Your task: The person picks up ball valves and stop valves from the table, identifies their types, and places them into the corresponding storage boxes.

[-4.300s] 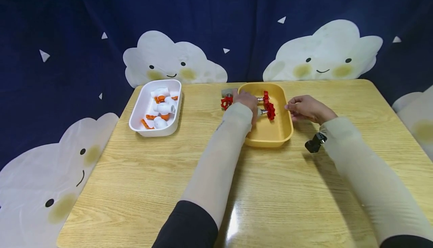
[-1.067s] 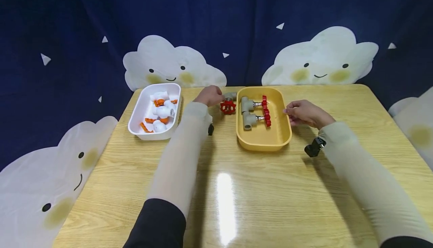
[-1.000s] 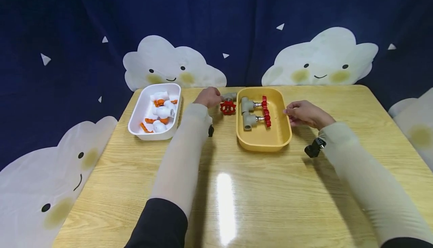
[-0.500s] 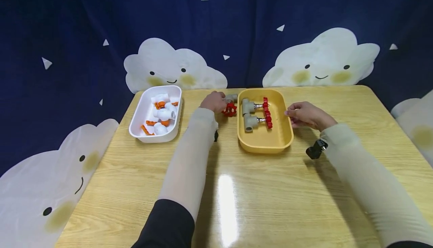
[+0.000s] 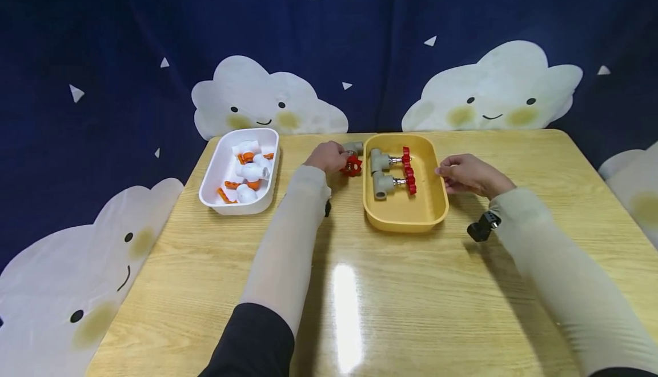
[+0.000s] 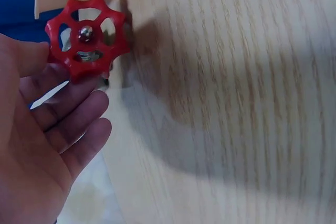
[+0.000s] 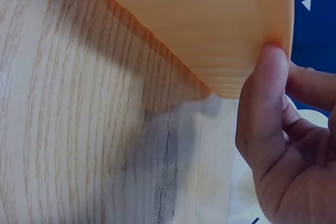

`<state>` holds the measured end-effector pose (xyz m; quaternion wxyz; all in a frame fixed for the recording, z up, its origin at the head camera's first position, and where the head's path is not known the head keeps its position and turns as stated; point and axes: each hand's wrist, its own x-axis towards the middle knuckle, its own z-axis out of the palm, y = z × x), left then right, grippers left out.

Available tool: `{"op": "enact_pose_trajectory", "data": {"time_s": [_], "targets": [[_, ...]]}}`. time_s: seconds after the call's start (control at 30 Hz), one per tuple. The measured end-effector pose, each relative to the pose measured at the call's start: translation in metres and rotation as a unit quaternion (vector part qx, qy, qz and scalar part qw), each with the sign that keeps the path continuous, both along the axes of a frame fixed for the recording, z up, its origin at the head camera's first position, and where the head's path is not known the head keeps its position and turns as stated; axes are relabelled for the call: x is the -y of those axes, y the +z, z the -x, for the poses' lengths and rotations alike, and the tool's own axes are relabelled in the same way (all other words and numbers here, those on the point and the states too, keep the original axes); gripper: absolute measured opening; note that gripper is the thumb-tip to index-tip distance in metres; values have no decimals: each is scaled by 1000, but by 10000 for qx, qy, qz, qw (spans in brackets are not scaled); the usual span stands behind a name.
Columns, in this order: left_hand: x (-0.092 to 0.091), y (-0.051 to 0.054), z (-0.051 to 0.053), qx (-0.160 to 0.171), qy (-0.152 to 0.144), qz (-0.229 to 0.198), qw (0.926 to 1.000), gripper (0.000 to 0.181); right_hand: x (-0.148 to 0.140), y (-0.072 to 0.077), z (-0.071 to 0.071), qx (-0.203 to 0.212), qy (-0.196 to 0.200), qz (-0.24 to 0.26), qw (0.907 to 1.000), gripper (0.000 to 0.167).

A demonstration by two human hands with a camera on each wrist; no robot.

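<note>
Left of the yellow bin [image 5: 403,221], a grey pipe valve with a red handwheel [image 5: 352,166] rests on the table. My left hand [image 5: 327,157] pinches this gate valve at its wheel; in the left wrist view, thumb and fingers meet the edge of the red wheel [image 6: 79,69], and the grey body is mostly hidden behind it. Two similar gate valves [image 5: 381,181] lie side by side inside the bin, wheels toward the right. My right hand [image 5: 470,174] holds the bin's right rim, its thumb [image 7: 273,69] pressed on the outer wall in the right wrist view.
A white bin [image 5: 211,191] with several white pipe valves [image 5: 252,171] bearing orange handles stands at the table's back left. Behind the wooden table [image 5: 411,303] hangs a dark blue curtain [image 5: 360,34] with cloud pictures.
My left hand has come out of the yellow bin, gone left, then closed in on the valve beside it. Two valves now show fully in the bin. The right hand keeps its place.
</note>
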<state>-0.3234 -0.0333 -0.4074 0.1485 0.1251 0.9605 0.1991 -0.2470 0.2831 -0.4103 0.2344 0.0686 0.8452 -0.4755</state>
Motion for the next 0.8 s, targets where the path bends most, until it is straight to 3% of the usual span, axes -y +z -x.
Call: {"op": "enact_pose_trajectory", "data": {"time_s": [0.17,0.37,0.47,0.6,0.8], "targets": [[-6,2,0,-49,50,267,9996,45,-5,-1,-1,-35,-1,100,9999,32],[-9,4,-2,-30,-49,231,9997,34,-5,-3,-1,-59,-23,144,9999,32],[-7,2,-1,-262,-45,269,9993,31,-5,-3,-1,-73,-32,158,9998,32],[0,-5,1,-806,113,322,9962,22,-3,-4,-1,-46,-39,199,9998,33],[8,-13,3,-1175,7,387,9923,64,-2,-2,-3,-13,-1,218,9998,34]]}}
